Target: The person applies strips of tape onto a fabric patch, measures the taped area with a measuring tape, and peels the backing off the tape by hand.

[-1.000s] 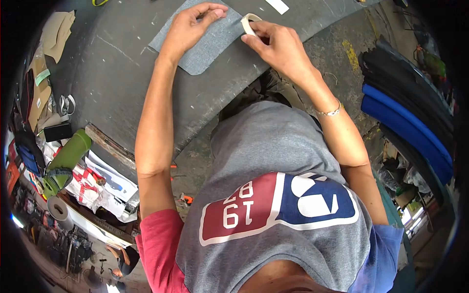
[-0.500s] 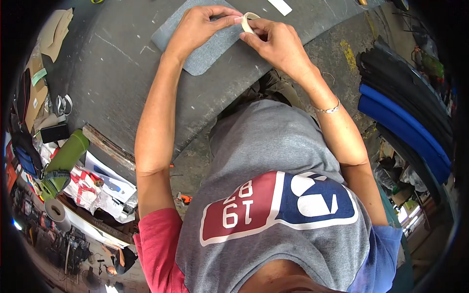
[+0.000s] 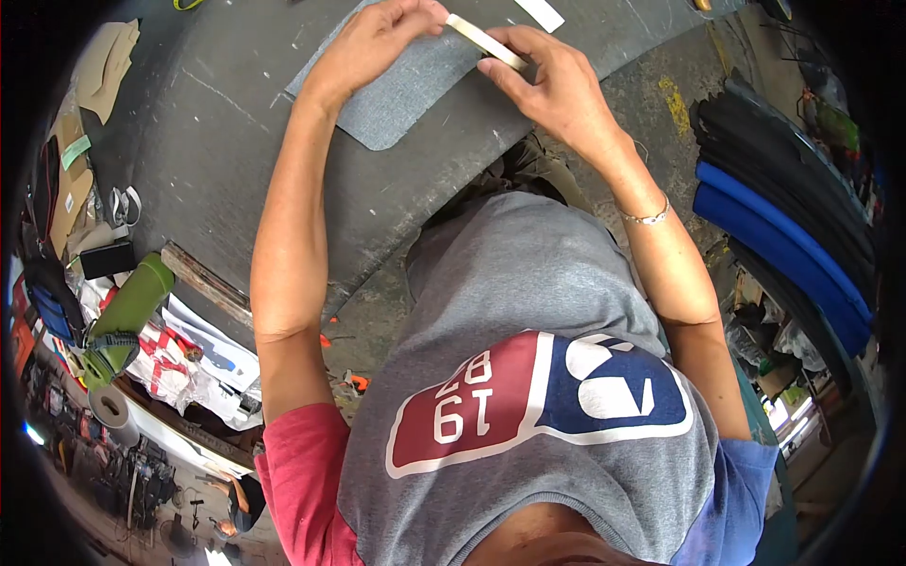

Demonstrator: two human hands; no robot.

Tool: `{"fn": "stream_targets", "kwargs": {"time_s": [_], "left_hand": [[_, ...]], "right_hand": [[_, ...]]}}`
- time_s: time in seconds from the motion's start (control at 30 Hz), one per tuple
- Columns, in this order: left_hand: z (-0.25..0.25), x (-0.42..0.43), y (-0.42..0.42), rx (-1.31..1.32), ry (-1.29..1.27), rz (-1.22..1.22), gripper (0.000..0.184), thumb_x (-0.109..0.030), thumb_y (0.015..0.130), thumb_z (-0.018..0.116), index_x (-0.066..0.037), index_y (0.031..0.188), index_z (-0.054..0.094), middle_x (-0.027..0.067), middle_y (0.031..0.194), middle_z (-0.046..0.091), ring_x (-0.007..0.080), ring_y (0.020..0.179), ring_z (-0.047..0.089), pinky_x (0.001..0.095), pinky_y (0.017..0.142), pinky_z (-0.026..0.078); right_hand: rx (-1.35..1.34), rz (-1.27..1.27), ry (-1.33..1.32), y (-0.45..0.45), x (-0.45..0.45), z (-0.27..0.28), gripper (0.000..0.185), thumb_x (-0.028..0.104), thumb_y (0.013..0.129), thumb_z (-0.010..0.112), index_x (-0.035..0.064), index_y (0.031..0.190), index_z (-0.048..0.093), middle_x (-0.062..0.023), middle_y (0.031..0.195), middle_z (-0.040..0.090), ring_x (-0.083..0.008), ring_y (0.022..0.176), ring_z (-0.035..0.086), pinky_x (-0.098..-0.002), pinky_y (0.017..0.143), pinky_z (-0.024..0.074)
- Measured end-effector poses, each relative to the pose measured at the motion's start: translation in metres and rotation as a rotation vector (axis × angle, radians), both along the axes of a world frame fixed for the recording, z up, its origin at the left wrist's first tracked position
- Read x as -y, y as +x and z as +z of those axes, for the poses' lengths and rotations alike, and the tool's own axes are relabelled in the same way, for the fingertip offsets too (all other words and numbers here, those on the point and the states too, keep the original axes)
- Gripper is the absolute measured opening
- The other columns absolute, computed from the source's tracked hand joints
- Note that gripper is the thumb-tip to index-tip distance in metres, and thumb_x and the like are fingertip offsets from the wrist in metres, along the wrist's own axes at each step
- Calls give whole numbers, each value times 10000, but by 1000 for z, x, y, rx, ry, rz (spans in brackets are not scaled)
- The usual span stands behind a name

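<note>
My right hand [image 3: 557, 80] grips a cream roll of masking tape [image 3: 491, 44] between thumb and fingers, with the roll seen nearly edge-on. At the roll's far left end, my left hand [image 3: 382, 42] has its thumb and fingertips pinched together. Whether a tape end lies between those fingertips is too small to make out. Beneath my hands, a grey, felt-like sheet [image 3: 396, 108] with rounded corners lies on the dark worktable [image 3: 217, 141]. My left hand and forearm cover part of the sheet.
A white strip [image 3: 541, 13] lies near the table's top edge. Brown card pieces [image 3: 107, 71] are at the far left, above a green roll [image 3: 132, 307]. Blue and black material rolls [image 3: 783, 250] are stacked on the right. Another person [image 3: 243, 505] is in the background, lower left.
My right hand has moved slightly right and turned the tape roll edge-on. My left hand has moved left and up, and the grey sheet is a little further left.
</note>
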State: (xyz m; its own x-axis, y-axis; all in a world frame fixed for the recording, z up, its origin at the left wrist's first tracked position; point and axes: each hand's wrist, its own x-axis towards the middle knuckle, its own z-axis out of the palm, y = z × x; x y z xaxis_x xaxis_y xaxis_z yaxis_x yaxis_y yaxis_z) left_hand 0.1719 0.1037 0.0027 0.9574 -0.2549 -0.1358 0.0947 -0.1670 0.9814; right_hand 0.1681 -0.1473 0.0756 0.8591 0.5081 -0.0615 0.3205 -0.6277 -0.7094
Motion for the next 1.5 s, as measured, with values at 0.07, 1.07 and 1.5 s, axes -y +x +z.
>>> {"fn": "stream_targets", "kwargs": {"time_s": [0.07,1.07,1.5], "left_hand": [[1,3,0,-94,-47,-8,205,-204,1032,648,-7,1054,699,3,986,696,97,913,617,282,841,501],[18,2,10,22,702,96,272,-292,902,695,-37,988,734,190,800,716,353,754,720,462,701,548],[24,8,10,45,747,118,236,-251,885,702,-26,951,728,215,815,707,395,780,709,474,706,544]], "right_hand": [[46,-1,-5,2,1,-2,339,305,952,765,87,1208,728,-47,1016,746,-144,671,591,-285,565,471],[63,291,-413,9,-10,4,265,154,954,594,68,1154,746,-202,790,729,-393,796,740,-517,753,593],[-121,308,-418,23,-21,-1,255,146,914,589,-9,1020,761,-268,862,727,-435,876,734,-518,856,587]]}}
